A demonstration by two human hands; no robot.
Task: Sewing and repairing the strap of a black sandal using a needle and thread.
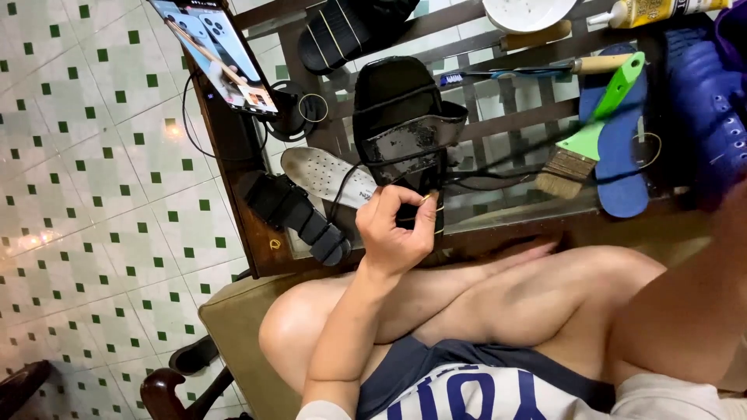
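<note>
Pinching a thin dark cord (467, 175) between thumb and forefinger, my left hand (397, 225) is closed on it just below the glossy black strapped sandal (401, 128), which rests sole-down on the glass-topped wooden table (513, 210) directly above the knuckles. I judge this to be the stitching or threading stage on the sandal's strap; the next pull calls for steady tension along the cord so it does not snag. My right hand is out of sight; only the forearm (685, 311) shows at the far right, so I cannot tell its grip. Left of the hand lies a white perforated insole (323, 173); well to its right, a green-handled bristle brush (595, 132).
</note>
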